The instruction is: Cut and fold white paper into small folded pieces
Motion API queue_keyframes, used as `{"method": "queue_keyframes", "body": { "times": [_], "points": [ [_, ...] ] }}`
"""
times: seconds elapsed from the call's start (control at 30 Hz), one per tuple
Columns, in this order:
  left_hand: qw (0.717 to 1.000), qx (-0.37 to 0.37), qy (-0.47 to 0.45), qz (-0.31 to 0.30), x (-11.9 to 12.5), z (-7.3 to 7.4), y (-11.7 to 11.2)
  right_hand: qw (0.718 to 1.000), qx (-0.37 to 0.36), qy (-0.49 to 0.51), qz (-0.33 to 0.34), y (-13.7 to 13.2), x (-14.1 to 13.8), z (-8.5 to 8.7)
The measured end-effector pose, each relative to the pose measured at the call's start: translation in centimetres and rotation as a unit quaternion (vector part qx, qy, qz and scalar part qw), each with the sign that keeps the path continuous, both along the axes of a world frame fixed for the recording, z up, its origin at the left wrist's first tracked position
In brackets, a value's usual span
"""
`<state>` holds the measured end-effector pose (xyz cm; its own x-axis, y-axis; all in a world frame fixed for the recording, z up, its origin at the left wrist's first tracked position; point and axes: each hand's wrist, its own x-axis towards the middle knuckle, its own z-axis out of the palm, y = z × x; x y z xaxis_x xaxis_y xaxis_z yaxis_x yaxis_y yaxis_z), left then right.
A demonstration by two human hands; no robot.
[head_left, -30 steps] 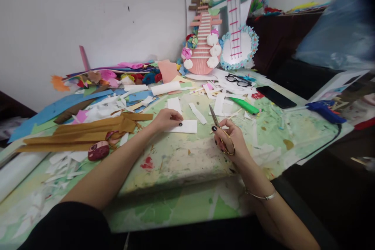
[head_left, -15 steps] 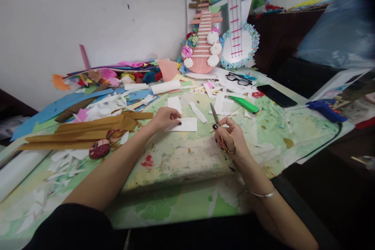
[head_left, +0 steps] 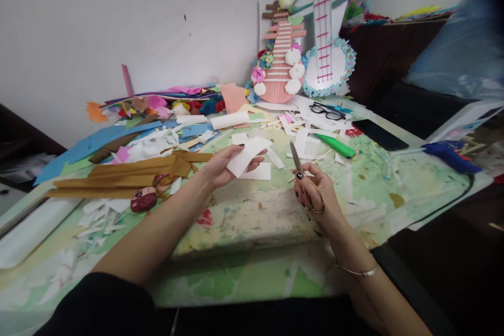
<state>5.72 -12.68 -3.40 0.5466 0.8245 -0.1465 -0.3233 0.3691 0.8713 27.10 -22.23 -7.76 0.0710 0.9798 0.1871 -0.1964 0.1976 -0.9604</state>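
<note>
In my left hand [head_left: 221, 167] a white strip of paper [head_left: 249, 154] is held between thumb and fingers, tilted up off the table. Just under it, another white paper rectangle [head_left: 258, 171] lies flat on the painted green tabletop [head_left: 244, 215]. My right hand [head_left: 317, 190] grips a pair of scissors [head_left: 296, 159] with gold-coloured handles, blades pointing up and away and apparently closed. A narrow white paper strip [head_left: 275, 158] rests between the two hands.
Brown crepe paper [head_left: 126, 176] and a dark red object [head_left: 143, 199] lie left. Right are a green utility knife [head_left: 335, 145], glasses [head_left: 327, 111], a phone [head_left: 379, 135] and a blue glue gun [head_left: 452, 156]. Two decorated paper instruments [head_left: 280, 63] lean on the wall.
My left hand has lifted a white paper strip off the table and turned palm up, uncovering the rectangle beneath. The right hand still holds the scissors. The view has shifted slightly.
</note>
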Motion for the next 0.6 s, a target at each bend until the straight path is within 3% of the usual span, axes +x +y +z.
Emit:
{"method": "queue_keyframes", "body": {
  "times": [0.17, 0.4, 0.6],
  "points": [
    [0.998, -0.003, -0.010, 0.055, -0.4, 0.5, -0.3, 1.000, 0.000, -0.007, 0.000, 0.0, 0.2, -0.2],
    [0.993, 0.026, -0.114, 0.032, -0.8, 0.9, -0.7, 1.000, -0.013, -0.001, -0.002, 0.0, 0.0, -0.1],
    [0.994, 0.028, -0.080, 0.076, -0.8, 0.5, -0.3, 1.000, 0.003, -0.003, 0.020, -0.1, 0.1, 0.1]
  ]
}}
